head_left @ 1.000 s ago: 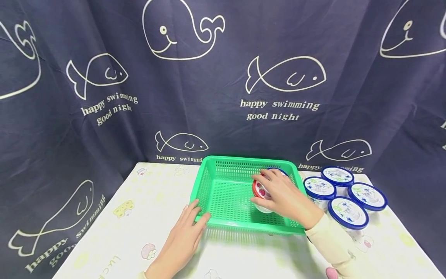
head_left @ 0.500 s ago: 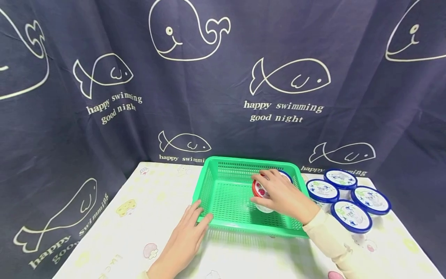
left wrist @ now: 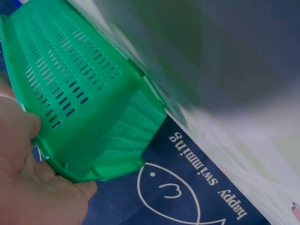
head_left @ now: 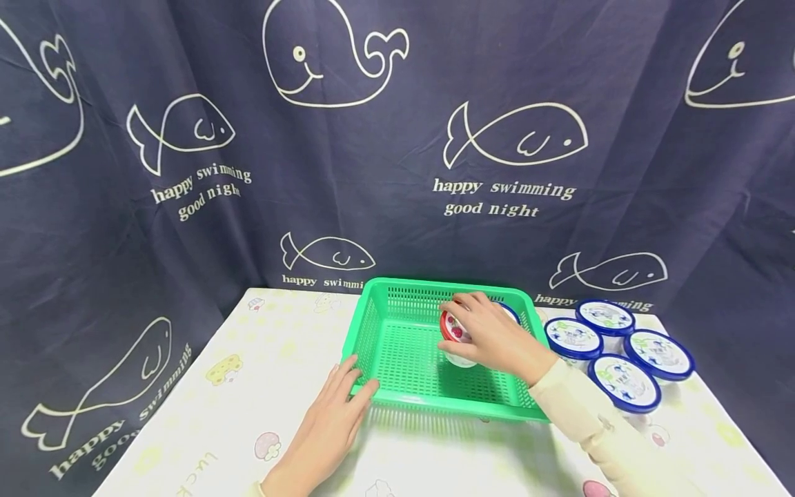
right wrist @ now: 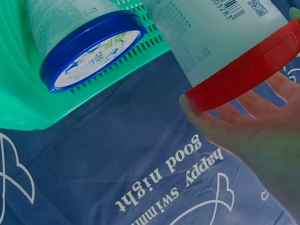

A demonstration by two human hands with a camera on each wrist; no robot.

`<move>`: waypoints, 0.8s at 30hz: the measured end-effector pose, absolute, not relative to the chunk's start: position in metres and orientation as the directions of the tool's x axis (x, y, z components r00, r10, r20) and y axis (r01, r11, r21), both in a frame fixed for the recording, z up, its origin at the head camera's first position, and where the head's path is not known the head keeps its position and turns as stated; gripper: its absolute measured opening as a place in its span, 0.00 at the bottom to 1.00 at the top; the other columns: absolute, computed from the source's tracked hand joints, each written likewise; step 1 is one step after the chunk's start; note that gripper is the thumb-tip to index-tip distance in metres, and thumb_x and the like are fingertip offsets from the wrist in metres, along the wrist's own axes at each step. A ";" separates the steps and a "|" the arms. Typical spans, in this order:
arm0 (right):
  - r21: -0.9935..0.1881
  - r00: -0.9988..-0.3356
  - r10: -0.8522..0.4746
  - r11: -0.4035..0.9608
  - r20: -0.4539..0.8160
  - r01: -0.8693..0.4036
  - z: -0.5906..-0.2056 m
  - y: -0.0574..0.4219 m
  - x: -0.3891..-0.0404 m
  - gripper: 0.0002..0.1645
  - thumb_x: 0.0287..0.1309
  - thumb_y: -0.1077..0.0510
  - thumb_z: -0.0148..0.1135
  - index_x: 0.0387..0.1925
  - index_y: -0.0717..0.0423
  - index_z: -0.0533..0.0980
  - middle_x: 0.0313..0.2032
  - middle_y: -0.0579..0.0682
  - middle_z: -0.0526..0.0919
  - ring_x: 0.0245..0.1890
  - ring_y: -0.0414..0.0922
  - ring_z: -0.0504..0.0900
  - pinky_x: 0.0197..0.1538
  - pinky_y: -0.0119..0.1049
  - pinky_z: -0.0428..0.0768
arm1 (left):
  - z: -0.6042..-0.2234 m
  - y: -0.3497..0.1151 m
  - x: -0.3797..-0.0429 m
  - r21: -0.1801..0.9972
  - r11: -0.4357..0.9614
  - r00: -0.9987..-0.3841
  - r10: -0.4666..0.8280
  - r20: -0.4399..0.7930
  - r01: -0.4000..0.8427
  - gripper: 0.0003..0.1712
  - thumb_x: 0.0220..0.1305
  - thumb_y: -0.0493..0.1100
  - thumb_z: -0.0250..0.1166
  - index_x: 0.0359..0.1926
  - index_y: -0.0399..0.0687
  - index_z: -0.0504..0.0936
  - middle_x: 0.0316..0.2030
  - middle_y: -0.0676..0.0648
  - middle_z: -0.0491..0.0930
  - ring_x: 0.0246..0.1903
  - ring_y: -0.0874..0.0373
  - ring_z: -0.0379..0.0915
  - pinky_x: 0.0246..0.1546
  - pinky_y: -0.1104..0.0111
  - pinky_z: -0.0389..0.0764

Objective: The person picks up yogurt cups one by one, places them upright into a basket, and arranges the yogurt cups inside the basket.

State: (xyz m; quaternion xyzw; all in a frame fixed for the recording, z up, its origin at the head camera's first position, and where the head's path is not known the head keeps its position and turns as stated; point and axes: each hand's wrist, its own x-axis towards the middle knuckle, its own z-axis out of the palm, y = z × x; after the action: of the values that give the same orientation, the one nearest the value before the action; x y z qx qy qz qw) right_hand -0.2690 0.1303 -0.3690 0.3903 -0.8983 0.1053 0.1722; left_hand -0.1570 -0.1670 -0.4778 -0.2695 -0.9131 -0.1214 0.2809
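My right hand [head_left: 499,338] grips a clear plastic tub [head_left: 462,357] by its red lid [right wrist: 248,65], inside the green slotted basket [head_left: 428,402]. Fingers spread round the lid's edge; cherry-like pictures show on its top. Beside it, at the basket's right end, stands another tub with a blue lid [right wrist: 96,51], mostly covered by my right hand in the head view. My left hand [head_left: 319,428] holds the basket's near left corner, thumb on the front side and fingers over the rim, as the left wrist view shows [left wrist: 23,173].
Several blue-lidded tubs [head_left: 624,383] stand grouped on the table right of the basket, close to my right sleeve [head_left: 590,414]. A patterned white cloth [head_left: 248,400] covers the table. Behind it hangs a dark blue curtain [head_left: 397,152] with whale and fish drawings.
My right hand has shifted slightly left and toward the back of the basket with the red-lidded tub. The left hand stays on the basket corner. The head view has swayed a little.
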 end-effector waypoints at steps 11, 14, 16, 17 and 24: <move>-0.109 -0.687 -0.642 0.699 0.340 -0.707 -0.367 0.125 -0.286 0.40 0.56 0.34 0.68 0.61 0.55 0.75 0.57 0.57 0.77 0.56 0.55 0.73 0.52 0.53 0.78 | -0.477 -0.166 -0.157 0.088 0.830 -0.717 0.417 0.559 0.551 0.26 0.81 0.52 0.33 0.60 0.54 0.76 0.57 0.39 0.74 0.72 0.43 0.56 0.69 0.46 0.64; -0.112 -0.693 -0.642 0.702 0.329 -0.704 -0.369 0.124 -0.289 0.41 0.56 0.33 0.67 0.62 0.55 0.75 0.58 0.57 0.76 0.57 0.55 0.72 0.53 0.52 0.78 | -0.477 -0.166 -0.157 0.092 0.828 -0.718 0.417 0.557 0.552 0.27 0.81 0.52 0.33 0.60 0.53 0.76 0.57 0.39 0.74 0.72 0.42 0.56 0.69 0.46 0.63; -0.117 -0.694 -0.642 0.701 0.325 -0.703 -0.370 0.123 -0.291 0.41 0.56 0.33 0.67 0.62 0.55 0.74 0.58 0.57 0.76 0.57 0.55 0.72 0.53 0.53 0.78 | -0.477 -0.167 -0.157 0.091 0.829 -0.718 0.416 0.558 0.552 0.27 0.81 0.53 0.32 0.60 0.53 0.76 0.57 0.39 0.74 0.72 0.43 0.56 0.69 0.46 0.63; -0.118 -0.697 -0.642 0.703 0.321 -0.701 -0.371 0.123 -0.291 0.41 0.57 0.33 0.67 0.62 0.55 0.74 0.58 0.57 0.76 0.57 0.55 0.72 0.54 0.53 0.78 | -0.478 -0.167 -0.157 0.089 0.828 -0.715 0.417 0.561 0.553 0.27 0.81 0.52 0.32 0.60 0.53 0.76 0.57 0.39 0.74 0.72 0.42 0.56 0.69 0.46 0.64; -0.121 -0.705 -0.646 0.706 0.292 -0.697 -0.372 0.119 -0.297 0.42 0.57 0.34 0.67 0.64 0.56 0.73 0.59 0.58 0.76 0.58 0.55 0.71 0.56 0.54 0.77 | -0.478 -0.166 -0.158 0.084 0.830 -0.714 0.417 0.563 0.552 0.26 0.81 0.52 0.33 0.60 0.54 0.76 0.57 0.40 0.74 0.72 0.43 0.56 0.69 0.46 0.64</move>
State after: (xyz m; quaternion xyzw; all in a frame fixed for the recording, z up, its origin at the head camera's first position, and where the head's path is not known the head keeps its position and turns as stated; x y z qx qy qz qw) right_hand -0.2972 0.1190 -0.3718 0.3665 -0.9166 0.1116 0.1145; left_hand -0.1576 -0.1664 -0.4783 -0.2640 -0.9173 -0.1239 0.2711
